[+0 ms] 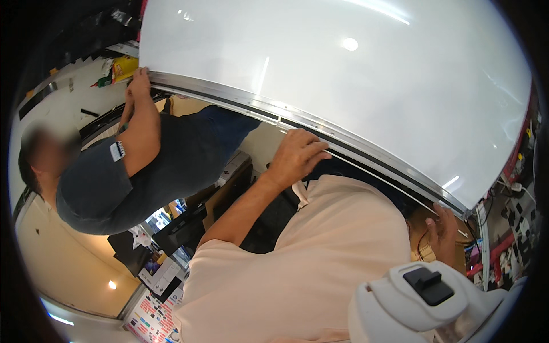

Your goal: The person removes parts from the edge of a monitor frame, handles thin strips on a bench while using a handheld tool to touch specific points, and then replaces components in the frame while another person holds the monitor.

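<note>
A large glossy white panel (343, 74) lies in front of me, with a silver metal rail (366, 150) along its near edge. Just below that rail runs a thin white strip (380, 176). My left hand (294, 155) is closed on the strip near the middle of the edge, palm down with bent fingers. Toward the panel's right corner, my right hand (443, 234) has its thumb and fingers around the same strip. Part of the right hand's grip is hard to make out. A short white end (462, 233) shows beyond it.
At left, a co-worker in a dark shirt (166, 154) has both hands (139, 86) at the panel's left corner. A yellow container (124, 67) stands close by. Cardboard boxes (231, 177) are behind the co-worker. Cables and assorted items (497, 228) crowd the right side.
</note>
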A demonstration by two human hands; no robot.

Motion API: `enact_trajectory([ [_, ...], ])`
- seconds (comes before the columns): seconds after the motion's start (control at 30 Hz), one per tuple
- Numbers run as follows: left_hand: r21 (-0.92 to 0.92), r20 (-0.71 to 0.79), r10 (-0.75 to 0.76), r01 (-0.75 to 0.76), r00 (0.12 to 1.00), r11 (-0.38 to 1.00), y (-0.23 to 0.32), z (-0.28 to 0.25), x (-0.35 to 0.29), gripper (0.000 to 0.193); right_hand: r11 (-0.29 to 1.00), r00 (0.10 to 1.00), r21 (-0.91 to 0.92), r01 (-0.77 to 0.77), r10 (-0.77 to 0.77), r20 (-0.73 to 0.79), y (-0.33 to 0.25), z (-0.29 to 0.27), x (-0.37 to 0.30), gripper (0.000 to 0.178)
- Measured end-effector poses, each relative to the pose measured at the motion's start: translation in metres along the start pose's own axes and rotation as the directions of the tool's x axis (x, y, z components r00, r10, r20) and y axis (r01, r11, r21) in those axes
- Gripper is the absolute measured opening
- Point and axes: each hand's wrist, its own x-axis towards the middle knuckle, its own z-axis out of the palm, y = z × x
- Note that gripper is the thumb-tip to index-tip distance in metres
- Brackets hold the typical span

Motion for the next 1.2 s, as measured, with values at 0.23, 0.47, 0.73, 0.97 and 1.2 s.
enact_trajectory([
  [0.23,-0.013,-0.015,-0.014,0.014,1.0,1.0,0.009,-0.006,-0.005,0.023,0.977,0.979,0.101,0.185,-0.193,0.069,-0.053,0.031,0.042,0.031],
  [0.47,-0.007,0.025,-0.014,0.014,1.0,1.0,0.001,-0.02,-0.007,0.031,0.984,0.986,0.126,0.126,-0.138,0.094,-0.066,0.04,0.059,0.029],
  [0.73,-0.257,-0.568,-0.493,0.427,0.66,0.867,-0.021,-0.038,-0.045,0.045,0.975,0.985,0.166,0.148,-0.16,0.066,-0.065,0.029,0.066,0.028],
  [0.97,-0.931,0.215,-0.884,0.361,0.416,-0.057,-0.04,-0.039,-0.037,0.023,0.979,0.989,0.181,0.097,-0.114,0.09,-0.061,0.023,0.079,0.027],
  [1.2,-0.916,0.135,-0.879,0.397,0.458,0.065,-0.052,-0.028,-0.043,0.014,0.978,0.985,0.201,0.055,-0.086,0.152,-0.068,0.019,0.094,0.028],
])
